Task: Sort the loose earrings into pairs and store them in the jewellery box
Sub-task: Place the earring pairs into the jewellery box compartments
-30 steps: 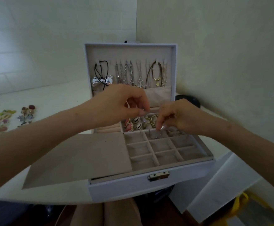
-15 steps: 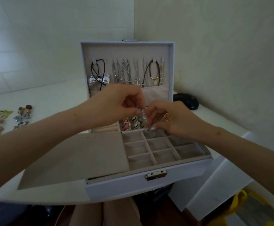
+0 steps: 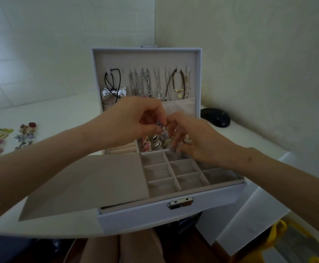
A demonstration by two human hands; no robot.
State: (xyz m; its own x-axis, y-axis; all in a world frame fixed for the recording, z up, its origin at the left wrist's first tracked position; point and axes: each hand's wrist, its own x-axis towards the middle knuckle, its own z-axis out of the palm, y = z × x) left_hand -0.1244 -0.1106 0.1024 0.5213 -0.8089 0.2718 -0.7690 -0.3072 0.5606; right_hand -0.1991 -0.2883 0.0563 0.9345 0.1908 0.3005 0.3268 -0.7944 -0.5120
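The white jewellery box (image 3: 174,211) stands open at the table's front edge, necklaces hanging in its raised lid (image 3: 147,54). My left hand (image 3: 134,122) and my right hand (image 3: 191,141) meet above the box's back compartments. Between their fingertips they pinch a small bluish-silver earring (image 3: 161,126); the fingers hide most of it. Several earrings (image 3: 153,143) lie in a back compartment just below my hands. The front grid of small compartments (image 3: 175,173) shows bare velvet. Loose earrings (image 3: 25,136) lie in rows on the table at the far left.
A beige velvet flap (image 3: 90,183) lies folded out over the box's left half. A black computer mouse (image 3: 215,117) sits to the right behind the box. White boxes (image 3: 249,209) and a yellow bag (image 3: 291,243) stand lower right, below the table edge.
My right hand has lifted from the back-right compartment and come up to my left hand. Both now hold the small earring together above the box.
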